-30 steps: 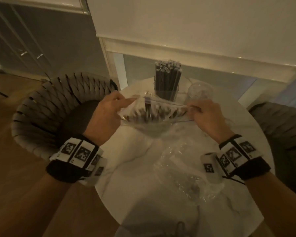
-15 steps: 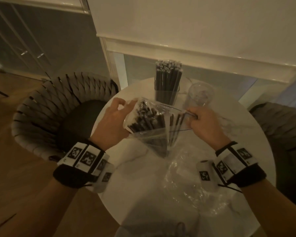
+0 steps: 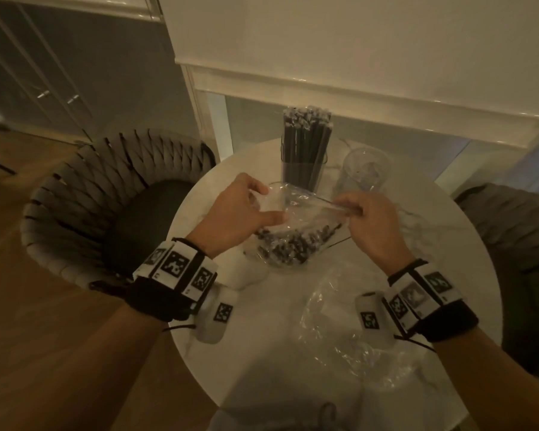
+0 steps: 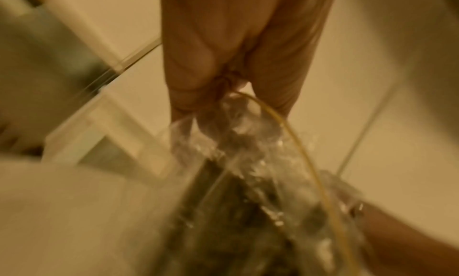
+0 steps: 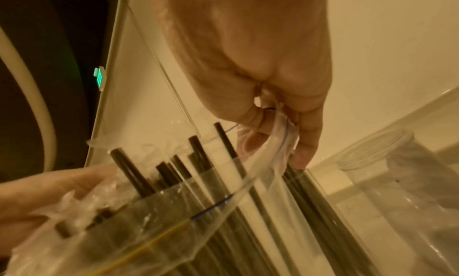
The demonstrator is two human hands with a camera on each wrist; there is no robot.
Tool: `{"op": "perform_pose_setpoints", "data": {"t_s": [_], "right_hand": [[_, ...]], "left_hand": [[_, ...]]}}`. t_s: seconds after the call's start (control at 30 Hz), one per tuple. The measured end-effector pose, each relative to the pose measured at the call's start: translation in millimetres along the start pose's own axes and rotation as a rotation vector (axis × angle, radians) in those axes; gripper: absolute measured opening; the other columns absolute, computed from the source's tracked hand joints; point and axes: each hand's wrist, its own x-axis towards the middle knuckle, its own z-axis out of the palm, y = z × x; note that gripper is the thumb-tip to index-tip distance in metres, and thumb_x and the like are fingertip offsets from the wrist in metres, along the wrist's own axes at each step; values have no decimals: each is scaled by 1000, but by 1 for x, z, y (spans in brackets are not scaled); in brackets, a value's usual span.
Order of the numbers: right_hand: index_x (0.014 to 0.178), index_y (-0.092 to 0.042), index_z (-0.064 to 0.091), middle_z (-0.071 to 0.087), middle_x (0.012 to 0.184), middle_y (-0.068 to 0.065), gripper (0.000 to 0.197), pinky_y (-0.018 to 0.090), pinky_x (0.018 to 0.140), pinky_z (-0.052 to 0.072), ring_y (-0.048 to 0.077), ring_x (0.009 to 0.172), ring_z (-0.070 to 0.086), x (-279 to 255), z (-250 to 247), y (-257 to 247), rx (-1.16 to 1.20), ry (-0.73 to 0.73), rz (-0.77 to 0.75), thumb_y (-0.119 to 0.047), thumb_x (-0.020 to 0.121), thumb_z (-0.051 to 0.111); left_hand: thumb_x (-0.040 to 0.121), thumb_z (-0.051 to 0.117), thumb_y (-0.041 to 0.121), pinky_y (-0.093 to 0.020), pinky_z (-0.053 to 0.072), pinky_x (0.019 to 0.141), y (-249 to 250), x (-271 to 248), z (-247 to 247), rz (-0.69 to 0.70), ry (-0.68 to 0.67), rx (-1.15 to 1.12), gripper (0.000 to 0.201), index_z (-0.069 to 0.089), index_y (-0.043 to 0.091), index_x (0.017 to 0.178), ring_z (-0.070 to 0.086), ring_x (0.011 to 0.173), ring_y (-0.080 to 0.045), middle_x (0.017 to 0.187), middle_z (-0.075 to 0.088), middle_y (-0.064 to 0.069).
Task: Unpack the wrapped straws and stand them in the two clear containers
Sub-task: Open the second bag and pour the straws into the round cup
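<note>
A clear plastic bag (image 3: 296, 219) full of black wrapped straws (image 3: 288, 247) hangs open above the round white table (image 3: 262, 362). My left hand (image 3: 255, 203) pinches the bag's left rim (image 4: 233, 111). My right hand (image 3: 352, 209) pinches its right rim (image 5: 278, 119). Black straw ends (image 5: 139, 174) stick up out of the bag's mouth in the right wrist view. Behind the bag stands a clear container (image 3: 304, 174) packed with upright black straws (image 3: 305, 132). To its right is a second clear container (image 3: 363, 172) with no straws showing in it.
A crumpled clear plastic wrapper (image 3: 352, 334) lies on the table near my right wrist. A woven grey chair (image 3: 106, 194) stands left of the table and a dark chair (image 3: 517, 237) on the right. A white counter (image 3: 355, 88) runs behind the containers.
Both hands have drawn the bag's mouth wide apart and nearer to me. The straws have dropped lower inside the bag, which now sags between my hands.
</note>
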Motion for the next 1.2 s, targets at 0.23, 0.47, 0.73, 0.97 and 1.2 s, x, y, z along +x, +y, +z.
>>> {"op": "perform_pose_setpoints", "data": {"t_s": [0.23,0.47,0.73,0.97,1.2], "right_hand": [[105,-6,68,69,96,10,28,18,82,42,23,89,62,0,4,27,-65,66,127,4,86,50],[110,-4,55,65,86,16,19,27,47,58,23,60,67,-8,15,10,393,-260,456,-3,95,44],[97,-3,61,61,78,18,27,17,34,47,19,48,55,0,26,28,250,-159,547,5,90,36],[115,-2,56,70,91,22,30,29,46,57,26,60,69,-6,29,50,488,-246,679,-1,95,33],[106,-3,63,70,97,20,27,35,64,60,31,77,69,-10,35,35,563,-347,575,-2,96,39]], "left_hand": [[92,54,27,-34,42,59,-14,4,-12,235,285,505,14,49,17,102,54,67,-19,77,56,0],[95,47,11,-36,59,65,-34,20,2,-370,200,-656,16,60,5,86,68,77,-25,85,66,-14],[93,48,5,-15,47,41,-39,18,15,-639,191,-1137,23,52,6,70,49,46,-9,49,53,-2],[83,67,19,-40,50,85,-67,8,-12,-331,-222,-490,59,40,46,129,55,112,-19,128,52,4],[40,91,28,-26,27,111,-109,9,25,-20,-350,-90,141,-6,39,142,16,137,-9,143,11,22]]}}
